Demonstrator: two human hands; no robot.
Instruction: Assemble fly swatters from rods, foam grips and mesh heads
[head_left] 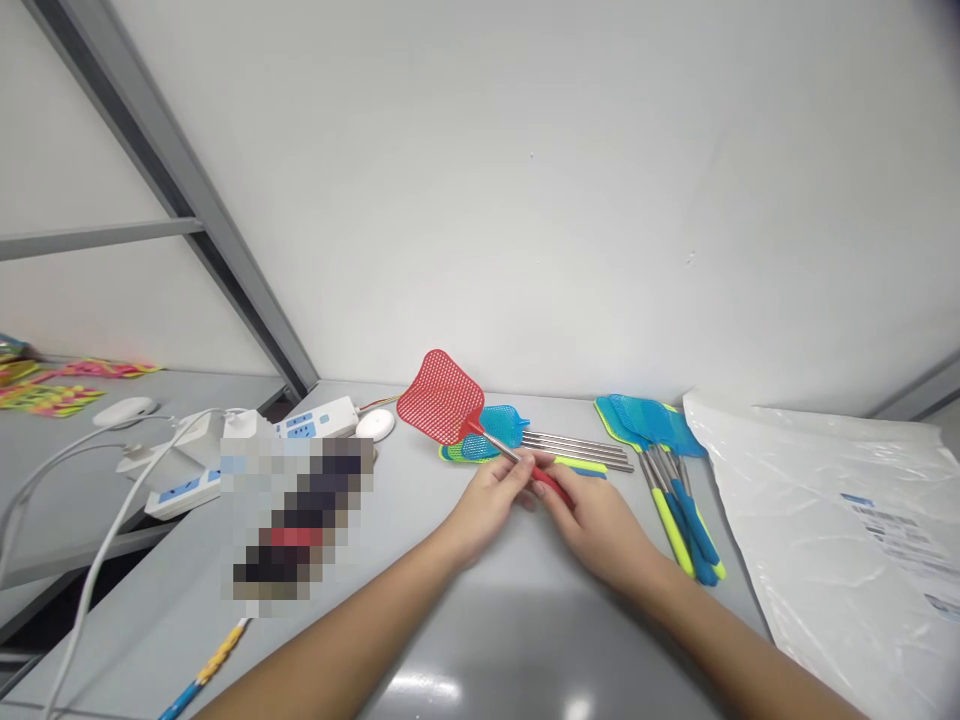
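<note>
Both my hands hold a red fly swatter [442, 397] over the grey table [480, 620]. My left hand [491, 500] pinches its metal rod near the mesh head. My right hand [592, 520] grips its red handle. The red mesh head points up and to the left, raised off the table. Just behind it lie a blue swatter head [501, 425] and several metal rods [577, 447] flat on the table.
A bundle of blue and yellow-green swatters [664, 450] lies to the right. A white plastic bag [832, 520] covers the right side. Power strips [315, 420], white cables [97, 520] and a white round object [375, 424] sit at left, beside a blurred patch. The wall stands close behind.
</note>
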